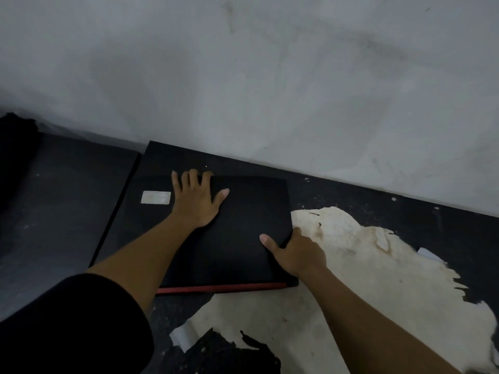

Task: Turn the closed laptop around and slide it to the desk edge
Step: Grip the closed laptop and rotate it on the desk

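Right now your left hand lies flat on the closed black laptop, fingers spread wide toward its 12 o'clock edge. Your right hand grips the 3 o'clock edge — thumb on the lid, the other fingers curled around the side. That laptop sits on the dark surface near the grey wall, its red strip at 6 o'clock, partly over a torn pale patch. A pale sticker shows at 9 o'clock of your left hand.

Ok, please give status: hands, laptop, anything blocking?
Left hand flat on closed laptop. Right hand grips its right edge. Peeled desk patch alongside, nothing blocking.
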`<action>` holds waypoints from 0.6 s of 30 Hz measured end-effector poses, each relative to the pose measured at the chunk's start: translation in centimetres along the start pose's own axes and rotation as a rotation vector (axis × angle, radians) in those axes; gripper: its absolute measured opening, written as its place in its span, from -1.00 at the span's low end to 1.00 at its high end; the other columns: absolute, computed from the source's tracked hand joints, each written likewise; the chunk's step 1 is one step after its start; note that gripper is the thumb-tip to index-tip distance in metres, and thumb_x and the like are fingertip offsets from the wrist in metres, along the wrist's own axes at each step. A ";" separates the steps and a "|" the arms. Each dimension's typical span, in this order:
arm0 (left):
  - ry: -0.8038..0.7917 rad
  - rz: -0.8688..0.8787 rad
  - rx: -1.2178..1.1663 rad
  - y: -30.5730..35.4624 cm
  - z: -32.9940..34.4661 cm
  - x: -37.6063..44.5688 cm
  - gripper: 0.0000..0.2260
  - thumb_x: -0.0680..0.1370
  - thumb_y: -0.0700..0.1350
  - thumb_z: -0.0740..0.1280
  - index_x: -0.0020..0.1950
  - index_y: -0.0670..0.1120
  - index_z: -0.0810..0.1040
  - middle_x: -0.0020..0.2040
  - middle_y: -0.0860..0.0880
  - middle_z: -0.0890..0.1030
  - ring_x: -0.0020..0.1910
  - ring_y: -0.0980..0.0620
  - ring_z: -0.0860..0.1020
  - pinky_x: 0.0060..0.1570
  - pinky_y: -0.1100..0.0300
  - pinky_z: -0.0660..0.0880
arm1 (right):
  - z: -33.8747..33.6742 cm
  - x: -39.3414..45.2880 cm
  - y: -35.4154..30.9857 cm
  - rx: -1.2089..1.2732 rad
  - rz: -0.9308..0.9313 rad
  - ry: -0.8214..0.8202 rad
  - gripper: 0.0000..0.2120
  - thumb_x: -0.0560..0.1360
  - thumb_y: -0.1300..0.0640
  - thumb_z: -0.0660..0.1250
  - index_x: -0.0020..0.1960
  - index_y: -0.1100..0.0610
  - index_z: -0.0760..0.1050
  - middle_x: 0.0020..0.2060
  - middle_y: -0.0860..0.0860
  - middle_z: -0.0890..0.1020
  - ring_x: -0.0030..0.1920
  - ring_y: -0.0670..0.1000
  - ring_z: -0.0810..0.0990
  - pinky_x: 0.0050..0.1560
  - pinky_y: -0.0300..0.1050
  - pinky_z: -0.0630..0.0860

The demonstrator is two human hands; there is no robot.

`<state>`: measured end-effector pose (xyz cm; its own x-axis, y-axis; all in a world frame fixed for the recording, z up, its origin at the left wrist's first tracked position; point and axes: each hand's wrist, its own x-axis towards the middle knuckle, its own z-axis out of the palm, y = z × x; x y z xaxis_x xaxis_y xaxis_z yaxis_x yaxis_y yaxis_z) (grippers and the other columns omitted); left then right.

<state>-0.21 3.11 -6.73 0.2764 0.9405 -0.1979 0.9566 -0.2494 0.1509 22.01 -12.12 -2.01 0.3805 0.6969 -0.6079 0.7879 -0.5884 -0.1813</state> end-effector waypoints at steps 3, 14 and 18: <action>-0.005 0.047 -0.058 -0.4 -0.1 -0.5 -0.22 0.55 0.44 -0.11 0.57 -0.04 0.26 0.46 -0.26 0.32 0.55 -0.25 0.16 0.51 -0.33 -0.20 | 0.6 -0.9 -0.1 -0.002 0.017 0.024 -0.11 0.42 -0.62 0.10 0.39 0.09 0.37 0.24 0.06 0.61 0.18 0.16 0.63 0.06 0.03 0.50; 0.043 -0.540 -0.379 -5.4 -0.4 -10.1 -0.06 0.41 0.60 0.11 0.66 0.25 -0.14 0.64 -0.29 -0.25 0.61 -0.31 -0.24 0.51 -0.30 -0.24 | -4.5 5.6 -6.2 -0.111 -0.323 0.032 0.46 0.12 -0.52 0.54 0.70 -0.06 -0.26 0.68 0.09 -0.11 0.66 0.20 -0.12 0.57 0.33 -0.10; 0.057 -0.492 -0.427 -6.5 -0.2 -11.5 -0.01 0.34 0.61 0.19 0.66 0.25 -0.03 0.63 -0.37 -0.12 0.61 -0.35 -0.08 0.54 -0.23 -0.16 | -4.4 7.4 -7.1 -0.215 -0.368 -0.012 0.49 0.04 -0.60 0.48 0.70 -0.05 -0.17 0.67 0.11 -0.04 0.65 0.19 -0.13 0.57 0.33 -0.22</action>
<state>-9.61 -6.04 -5.24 -0.2010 0.9349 -0.2926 0.8460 0.3162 0.4293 21.34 -0.97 -1.79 0.0505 0.8391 -0.5417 0.9537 -0.2015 -0.2233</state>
